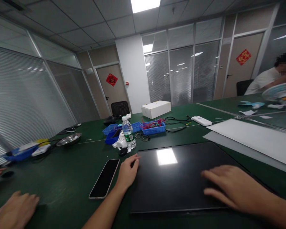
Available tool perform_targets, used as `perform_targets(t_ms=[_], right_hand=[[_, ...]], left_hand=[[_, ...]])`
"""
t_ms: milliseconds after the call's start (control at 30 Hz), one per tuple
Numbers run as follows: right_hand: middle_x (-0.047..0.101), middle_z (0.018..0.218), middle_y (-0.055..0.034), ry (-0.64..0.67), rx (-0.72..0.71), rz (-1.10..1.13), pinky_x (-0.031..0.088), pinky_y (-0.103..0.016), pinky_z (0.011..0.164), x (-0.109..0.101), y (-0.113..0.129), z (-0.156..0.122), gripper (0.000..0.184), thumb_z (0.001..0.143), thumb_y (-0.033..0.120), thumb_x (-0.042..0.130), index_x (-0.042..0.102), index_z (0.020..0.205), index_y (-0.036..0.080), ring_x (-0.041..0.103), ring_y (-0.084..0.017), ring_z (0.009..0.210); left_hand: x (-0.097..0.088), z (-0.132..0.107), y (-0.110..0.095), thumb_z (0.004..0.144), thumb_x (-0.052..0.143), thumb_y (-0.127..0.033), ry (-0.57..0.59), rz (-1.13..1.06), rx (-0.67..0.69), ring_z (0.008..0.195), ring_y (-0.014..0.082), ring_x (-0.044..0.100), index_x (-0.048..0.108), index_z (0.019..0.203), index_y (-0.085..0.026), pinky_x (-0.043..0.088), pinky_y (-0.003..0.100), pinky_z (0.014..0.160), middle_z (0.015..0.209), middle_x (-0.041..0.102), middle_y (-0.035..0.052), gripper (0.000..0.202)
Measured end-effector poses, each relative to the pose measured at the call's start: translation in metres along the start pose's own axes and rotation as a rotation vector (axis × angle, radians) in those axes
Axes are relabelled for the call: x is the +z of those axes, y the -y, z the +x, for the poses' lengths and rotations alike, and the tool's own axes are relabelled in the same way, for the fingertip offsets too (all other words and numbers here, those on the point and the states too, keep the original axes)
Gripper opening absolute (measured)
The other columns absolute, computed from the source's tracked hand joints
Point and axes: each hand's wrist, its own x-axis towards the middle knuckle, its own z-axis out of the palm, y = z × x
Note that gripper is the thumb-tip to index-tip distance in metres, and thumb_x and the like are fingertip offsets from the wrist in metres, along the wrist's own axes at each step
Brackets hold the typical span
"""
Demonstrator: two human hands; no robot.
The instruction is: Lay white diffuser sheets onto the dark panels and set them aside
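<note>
Seemingly to keep it from sliding, both hands rest on a dark panel (176, 181) that lies flat on the green table (69, 171), close to the near edge. The left hand (127, 171) sits at the panel's left edge, fingers loosely bent and touching it, gripping nothing. The right hand (228, 187) lies palm down on the right part, fingers spread and released.

A phone (105, 182) lies face up just left of the left hand, apart from the panel. Beyond it stand a bottle (129, 133), glasses (143, 137), a blue tray (153, 127) and a white box (156, 108). White sheets (252, 136) lie to the right, near the panel's far corner. Another person's hand (14, 210) rests on the table at far left, well apart. Nothing lies on the panel but the two hands.
</note>
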Motion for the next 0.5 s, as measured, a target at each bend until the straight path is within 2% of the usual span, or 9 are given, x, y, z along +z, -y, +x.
perform_targets(t_ms=[67,133,200,233,333,500], right_hand=[[0.074,0.101,-0.0113,0.094,0.211,-0.060,0.052,-0.035,0.078,0.005,-0.049,0.009,0.044,0.101,0.053,0.045,0.073,0.111,0.020,0.070,-0.021,0.085],[0.070,0.114,-0.0178,0.093,0.410,-0.101,0.049,-0.037,0.085,0.014,-0.100,0.010,0.048,0.102,0.049,0.043,0.071,0.120,0.014,0.069,-0.026,0.099],[0.065,0.128,-0.0229,0.093,0.502,-0.052,0.046,-0.037,0.093,0.027,-0.140,0.002,0.054,0.102,0.048,0.042,0.067,0.128,0.008,0.065,-0.029,0.114],[0.064,0.129,-0.0245,0.108,0.566,-0.010,0.046,-0.036,0.092,0.035,-0.155,-0.003,0.057,0.102,0.049,0.041,0.066,0.129,0.006,0.066,-0.029,0.113],[0.064,0.128,-0.0277,0.133,0.676,0.044,0.048,-0.037,0.086,0.054,-0.180,-0.021,0.066,0.102,0.055,0.038,0.063,0.134,0.003,0.068,-0.031,0.109],[0.066,0.123,-0.0274,0.179,0.662,0.000,0.047,-0.036,0.082,0.060,-0.188,-0.028,0.059,0.104,0.048,0.036,0.066,0.130,0.005,0.069,-0.028,0.105]], left_hand=[[0.002,-0.003,-0.005,0.091,0.056,-0.035,0.100,0.101,0.053,0.135,0.0293,0.057,0.078,0.117,-0.021,0.039,0.049,0.118,0.140,0.066,0.0088,0.036],[0.002,-0.005,-0.009,0.090,0.059,-0.031,0.163,0.180,0.070,0.142,0.0313,0.050,0.077,0.120,-0.024,0.035,0.053,0.120,0.143,0.064,0.0071,0.036],[0.003,-0.006,-0.011,0.090,0.059,-0.029,0.179,0.205,0.066,0.144,0.0324,0.047,0.076,0.122,-0.025,0.034,0.055,0.120,0.144,0.063,0.0059,0.036],[0.003,-0.006,-0.011,0.090,0.059,-0.029,0.179,0.204,0.064,0.144,0.0325,0.046,0.076,0.123,-0.026,0.034,0.056,0.120,0.145,0.062,0.0055,0.036],[0.006,-0.004,-0.009,0.092,0.057,-0.032,0.196,0.209,0.065,0.146,0.0326,0.044,0.075,0.125,-0.026,0.033,0.056,0.121,0.147,0.060,0.0052,0.037],[0.011,-0.002,-0.011,0.093,0.056,-0.036,0.225,0.200,0.047,0.149,0.0309,0.041,0.073,0.128,-0.026,0.031,0.053,0.123,0.150,0.057,0.0045,0.040]])
